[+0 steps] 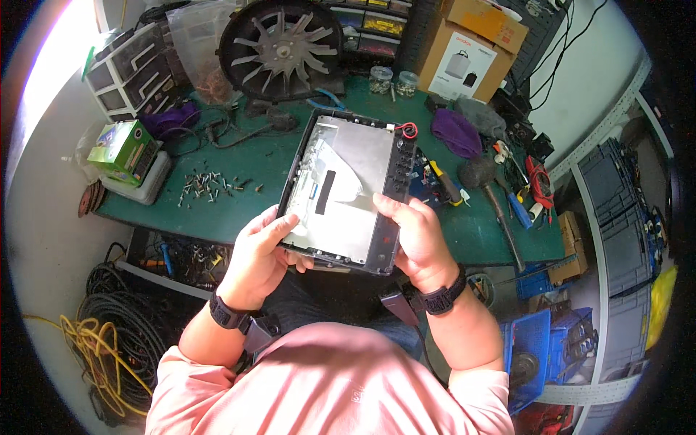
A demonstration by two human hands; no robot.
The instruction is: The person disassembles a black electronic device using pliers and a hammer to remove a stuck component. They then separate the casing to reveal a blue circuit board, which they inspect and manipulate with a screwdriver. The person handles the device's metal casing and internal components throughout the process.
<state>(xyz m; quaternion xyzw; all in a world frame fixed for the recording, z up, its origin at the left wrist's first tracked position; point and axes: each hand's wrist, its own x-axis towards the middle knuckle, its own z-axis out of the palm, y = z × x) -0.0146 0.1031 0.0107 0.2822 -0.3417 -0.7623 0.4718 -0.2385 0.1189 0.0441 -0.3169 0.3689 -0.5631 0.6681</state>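
Panel [351, 221], over the bench's [471, 225] near edge, is clasped at its left side by the left hand [262, 248] and right side by the right [420, 235], thumbs on top, a grip best kept even and clear of the red wire [411, 129].

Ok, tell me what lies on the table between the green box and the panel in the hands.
In the head view, loose screws lie scattered on the tabletop between the box and the panel.
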